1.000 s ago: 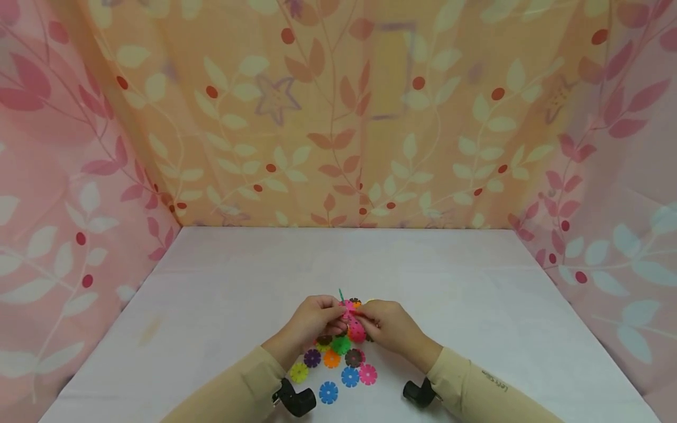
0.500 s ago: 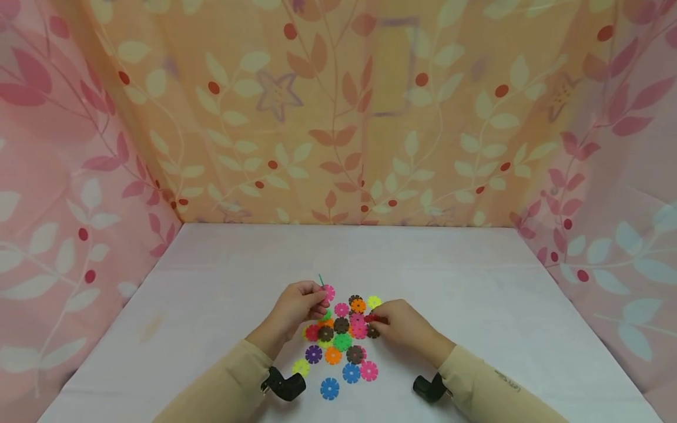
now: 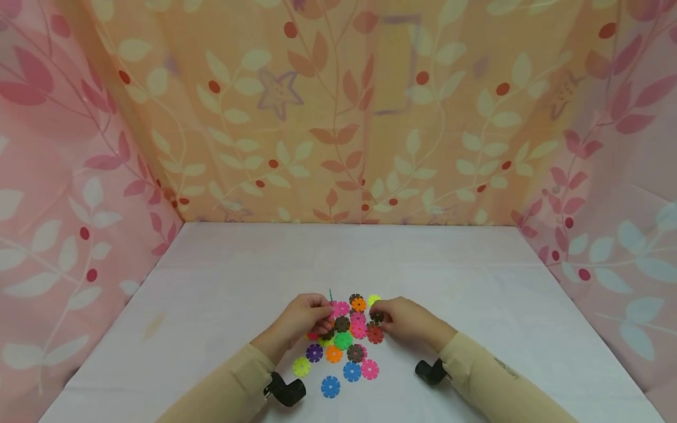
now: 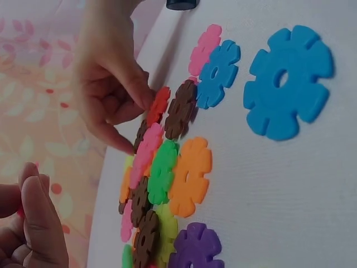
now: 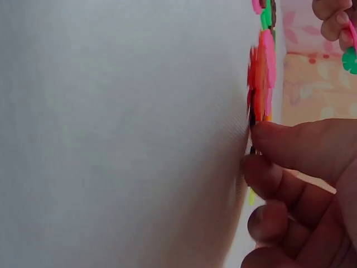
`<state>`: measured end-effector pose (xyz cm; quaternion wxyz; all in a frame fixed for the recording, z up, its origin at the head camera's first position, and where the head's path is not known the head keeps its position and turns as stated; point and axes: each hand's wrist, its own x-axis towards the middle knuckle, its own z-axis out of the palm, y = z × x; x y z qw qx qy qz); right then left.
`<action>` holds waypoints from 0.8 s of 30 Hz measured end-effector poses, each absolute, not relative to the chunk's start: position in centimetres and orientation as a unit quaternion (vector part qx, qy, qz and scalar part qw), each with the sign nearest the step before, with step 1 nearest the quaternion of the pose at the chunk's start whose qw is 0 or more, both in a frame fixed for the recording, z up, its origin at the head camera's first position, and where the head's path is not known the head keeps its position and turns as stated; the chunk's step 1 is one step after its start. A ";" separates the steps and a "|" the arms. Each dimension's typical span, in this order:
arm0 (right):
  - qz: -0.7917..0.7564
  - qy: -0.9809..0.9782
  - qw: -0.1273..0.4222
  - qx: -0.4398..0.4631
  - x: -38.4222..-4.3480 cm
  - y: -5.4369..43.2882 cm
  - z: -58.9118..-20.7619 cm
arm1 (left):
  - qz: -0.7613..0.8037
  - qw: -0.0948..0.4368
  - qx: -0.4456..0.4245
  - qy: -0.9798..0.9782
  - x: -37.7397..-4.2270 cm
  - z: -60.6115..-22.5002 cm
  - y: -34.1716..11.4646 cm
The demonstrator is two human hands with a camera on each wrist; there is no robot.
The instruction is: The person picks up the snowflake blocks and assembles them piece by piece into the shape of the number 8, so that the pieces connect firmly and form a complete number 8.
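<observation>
My left hand point(image 3: 307, 315) pinches a pink snowflake disc between thumb and fingers, mostly hidden by them. A green snowflake disc point(image 5: 350, 61) is joined to it and shows edge-on in the head view. At the right side of the pile is my right hand point(image 3: 411, 320), thumb and index finger apart. Its thumb tip is right at a red snowflake disc point(image 4: 159, 106), which looks blurred in the right wrist view. Between thumb and index finger a dark brown snowflake disc point(image 3: 376, 317) shows, partly covered by the hand.
Several loose notched discs lie close together on the white table point(image 3: 238, 258), among them a green disc point(image 3: 343, 341), an orange disc point(image 3: 334, 353) and a purple disc point(image 3: 314, 352). A blue disc point(image 3: 330, 387) lies nearest me. Patterned curtains point(image 3: 338, 117) enclose the table's back and sides.
The hands have moved apart from their meeting over the pile. My right hand has let go of the red disc, now flat on the pile's right edge; my left keeps the pink and green pair.
</observation>
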<state>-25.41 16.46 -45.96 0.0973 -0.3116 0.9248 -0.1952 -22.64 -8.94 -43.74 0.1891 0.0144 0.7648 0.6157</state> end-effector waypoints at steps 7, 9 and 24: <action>-0.180 0.938 0.115 -0.272 -26.2 16.2 -45.8 | 0.609 0.194 0.008 0.769 -22.6 -43.7 -8.3; -0.183 0.940 0.127 -0.259 -26.4 16.2 -45.7 | 0.610 0.198 0.011 0.767 -22.5 -43.7 -8.2; -0.333 0.902 0.040 -0.272 -24.8 14.9 -44.0 | 0.640 0.213 0.022 0.738 -22.4 -43.5 -7.9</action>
